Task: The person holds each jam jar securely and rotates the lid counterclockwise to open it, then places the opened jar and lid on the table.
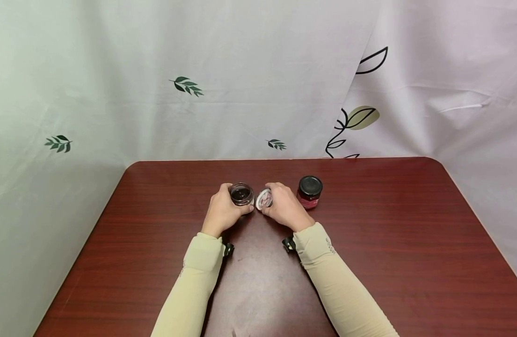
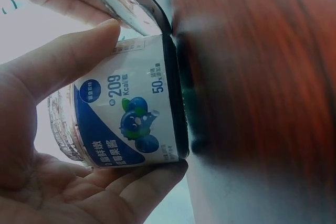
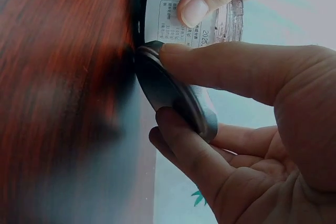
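My left hand (image 1: 225, 208) grips an uncapped glass jam jar (image 1: 242, 194), thumb on one side and fingers round the other. In the left wrist view the jar (image 2: 126, 103) has a white and blue label with cartoon blueberries, and its base is at the tabletop. Dark contents show through its open mouth. Just right of it, my right hand (image 1: 285, 206) pinches a lid (image 1: 264, 200) by the rim, tilted on edge with its pale, stained underside toward the jar. The right wrist view shows the lid's dark outer face (image 3: 170, 90), its lower edge close to the table.
A second jar (image 1: 309, 192) with a black lid and a red label stands upright right of my right hand. The reddish-brown wooden table (image 1: 389, 243) ends at the back against a white curtain (image 1: 241, 84) with leaf prints.
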A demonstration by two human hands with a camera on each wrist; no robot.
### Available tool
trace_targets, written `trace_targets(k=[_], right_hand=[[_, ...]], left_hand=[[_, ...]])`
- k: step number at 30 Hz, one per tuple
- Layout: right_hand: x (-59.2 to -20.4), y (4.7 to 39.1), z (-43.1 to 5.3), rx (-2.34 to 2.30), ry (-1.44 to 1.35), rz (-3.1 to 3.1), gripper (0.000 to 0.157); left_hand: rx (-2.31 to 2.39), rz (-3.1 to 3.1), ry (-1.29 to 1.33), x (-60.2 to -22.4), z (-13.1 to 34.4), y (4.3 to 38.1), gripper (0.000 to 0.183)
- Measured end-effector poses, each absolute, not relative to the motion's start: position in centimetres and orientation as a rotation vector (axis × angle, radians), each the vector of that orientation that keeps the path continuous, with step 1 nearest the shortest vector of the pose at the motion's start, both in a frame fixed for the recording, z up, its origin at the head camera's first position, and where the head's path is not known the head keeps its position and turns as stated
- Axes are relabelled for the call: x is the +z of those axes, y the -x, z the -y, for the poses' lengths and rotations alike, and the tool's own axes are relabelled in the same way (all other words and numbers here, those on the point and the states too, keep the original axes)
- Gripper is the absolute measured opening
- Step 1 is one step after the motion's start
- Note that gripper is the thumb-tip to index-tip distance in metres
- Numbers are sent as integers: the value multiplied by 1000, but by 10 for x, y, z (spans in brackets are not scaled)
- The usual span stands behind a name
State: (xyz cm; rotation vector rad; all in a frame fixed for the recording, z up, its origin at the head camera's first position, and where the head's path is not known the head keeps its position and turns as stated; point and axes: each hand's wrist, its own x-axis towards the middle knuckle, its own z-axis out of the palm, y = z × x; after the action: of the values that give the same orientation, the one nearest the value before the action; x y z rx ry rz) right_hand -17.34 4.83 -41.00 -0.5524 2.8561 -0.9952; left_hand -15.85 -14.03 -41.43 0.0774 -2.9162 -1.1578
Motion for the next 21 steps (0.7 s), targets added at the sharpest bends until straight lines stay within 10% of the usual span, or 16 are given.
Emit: trace_targets(k=[21], right_hand=[[-413, 173, -51, -966, 515, -2826, 70]], left_hand=[[-1124, 2922, -104, -416, 142, 159, 81]])
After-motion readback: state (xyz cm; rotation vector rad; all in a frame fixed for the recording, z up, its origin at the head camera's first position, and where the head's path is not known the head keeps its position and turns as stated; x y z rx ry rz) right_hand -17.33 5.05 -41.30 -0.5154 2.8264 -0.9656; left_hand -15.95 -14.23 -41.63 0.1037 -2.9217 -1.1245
